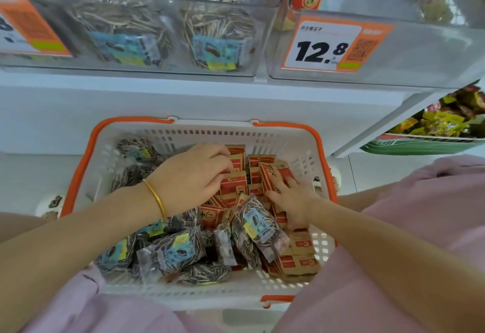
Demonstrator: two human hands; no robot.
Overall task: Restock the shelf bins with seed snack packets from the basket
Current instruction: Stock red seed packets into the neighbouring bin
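Basket [86, 154]: left hand [194, 175] pinching red seed packets [233, 183]; right hand [294, 201] spread flat on them. Best gathered squarely stacked before lifting.

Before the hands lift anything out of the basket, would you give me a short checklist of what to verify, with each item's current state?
1. Left hand is on the red packets: ok, its fingers rest on their upper edges.
2. Right hand is on the same group: ok, it lies on a tilted red packet.
3. Firm grip on a packet: cannot tell, the fingertips are partly hidden.
4. Right-hand clear bin behind the 12.8 price tag has room: ok, its front looks nearly empty.
5. Striped seed packets are clear of the lift: not ok, one leans against the red group.
6. Basket is steady: cannot tell.
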